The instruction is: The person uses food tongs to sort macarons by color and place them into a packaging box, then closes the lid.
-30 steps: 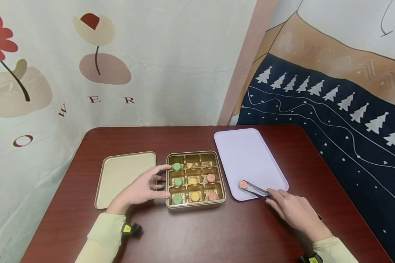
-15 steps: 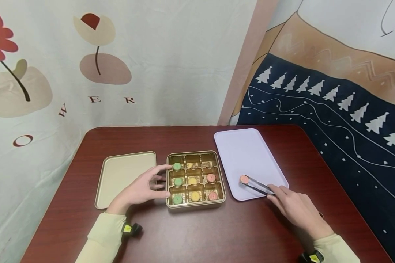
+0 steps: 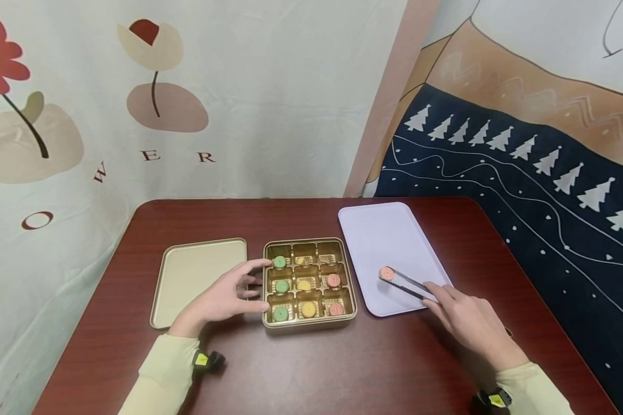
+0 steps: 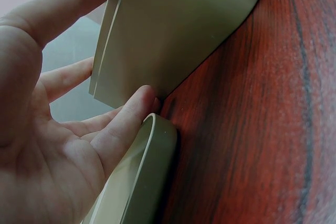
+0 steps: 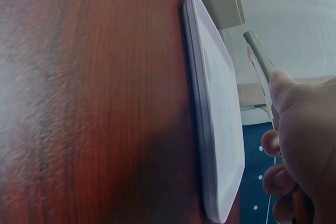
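Observation:
My right hand (image 3: 469, 323) grips metal tongs (image 3: 407, 282) that pinch a small round pink macaron-like piece (image 3: 387, 272) above the near part of the white tray (image 3: 391, 230). In the right wrist view the tongs (image 5: 260, 61) stand clear of the tray (image 5: 223, 93). My left hand (image 3: 225, 297) touches the left side of a gold tin (image 3: 309, 326) with fingertips and thumb, its fingers spread. Inside the tin's divided insert, green pieces (image 3: 281, 286) fill the left column, yellow ones (image 3: 308, 310) sit in the middle column, and two pink ones (image 3: 334, 280) on the right.
A gold lid (image 3: 199, 265) lies left of the tin, partly behind my left hand. The brown table (image 3: 311, 369) runs up to a patterned curtain (image 3: 291, 104) at the back. The tray stands just right of the tin.
My right hand has raised the tongs with the pink piece, moving slightly up and to the right over the tray. The left hand stays at the tin.

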